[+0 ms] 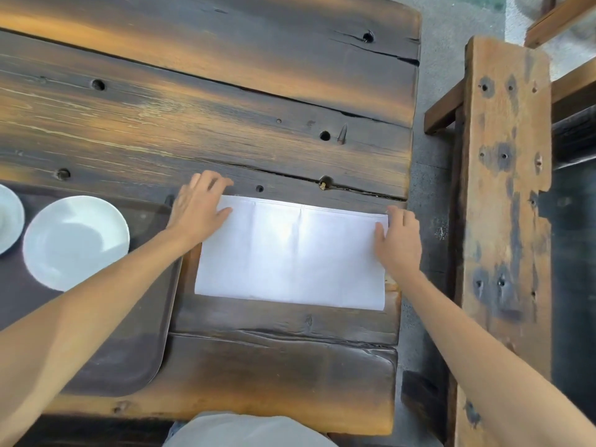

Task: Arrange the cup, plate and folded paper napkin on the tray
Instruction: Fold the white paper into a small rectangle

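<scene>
A white paper napkin (290,253) lies flat on the wooden table (225,91), folded into a wide rectangle with crease lines showing. My left hand (196,208) rests on its top left corner with fingers spread and the thumb on the paper. At the top right corner my right hand (400,243) presses the edge, thumb on the paper. Left of the napkin is a dark brown tray (129,350) with a white plate (75,241) on it. A second round white piece (8,217), cut off by the frame, sits at the tray's far left; I cannot tell if it is the cup.
The table's right edge runs just past the napkin. A weathered wooden bench (503,188) stands to the right across a narrow strip of concrete floor. The tray's near half is bare. My lap shows at the table's front edge.
</scene>
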